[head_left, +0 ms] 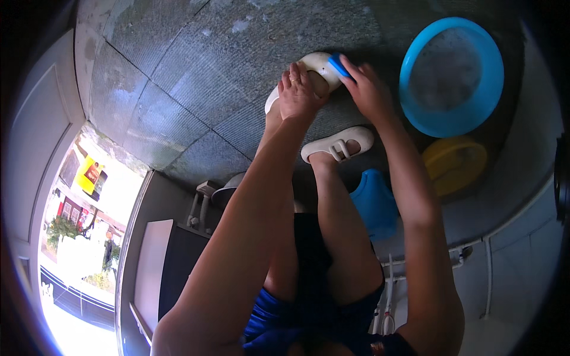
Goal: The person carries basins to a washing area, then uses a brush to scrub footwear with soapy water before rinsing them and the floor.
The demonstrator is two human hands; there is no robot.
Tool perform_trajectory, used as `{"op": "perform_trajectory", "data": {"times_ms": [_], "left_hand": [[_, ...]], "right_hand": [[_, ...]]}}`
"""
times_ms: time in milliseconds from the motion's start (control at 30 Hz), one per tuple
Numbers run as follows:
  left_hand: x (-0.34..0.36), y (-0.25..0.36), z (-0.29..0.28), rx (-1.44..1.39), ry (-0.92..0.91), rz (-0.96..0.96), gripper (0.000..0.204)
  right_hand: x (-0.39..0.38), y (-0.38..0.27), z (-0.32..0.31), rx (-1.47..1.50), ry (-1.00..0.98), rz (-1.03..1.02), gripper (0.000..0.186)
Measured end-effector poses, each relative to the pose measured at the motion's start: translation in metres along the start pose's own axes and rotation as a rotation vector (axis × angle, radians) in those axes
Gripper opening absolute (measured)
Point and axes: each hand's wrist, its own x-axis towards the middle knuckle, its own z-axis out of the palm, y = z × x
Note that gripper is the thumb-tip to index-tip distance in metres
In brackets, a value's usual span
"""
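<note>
A cream shoe [316, 62] with an open top is on my left foot, on the ridged stone floor. My left hand [300, 92] presses its fingers over this shoe's side and holds it. At the toe end, my right hand [367, 89] grips a small blue scrubber [339, 64] that touches the shoe. Whether the scrubber is a brush or a sponge I cannot make out. The matching cream shoe [323, 146], with a strap over the top, is on my right foot, a little nearer and to the right.
To the right stands a light blue basin [409, 110] with cloudy, foamy water. Nearer are a yellow basin [456, 163] and a blue plastic item [373, 199]. White pipes [488, 276] run along the right wall. At left are a bright doorway [89, 237] and a cabinet [155, 252].
</note>
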Motion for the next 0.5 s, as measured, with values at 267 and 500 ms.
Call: {"op": "perform_trajectory", "data": {"times_ms": [267, 500], "left_hand": [[-0.005, -0.002, -0.002, -0.028, 0.031, -0.022, 0.090], [0.005, 0.021, -0.004, -0.018, -0.045, -0.020, 0.074]], "right_hand": [[-0.010, -0.027, 0.011, -0.263, -0.023, -0.002, 0.046], [0.034, -0.043, 0.018, -0.408, -0.059, 0.017, 0.050]]}}
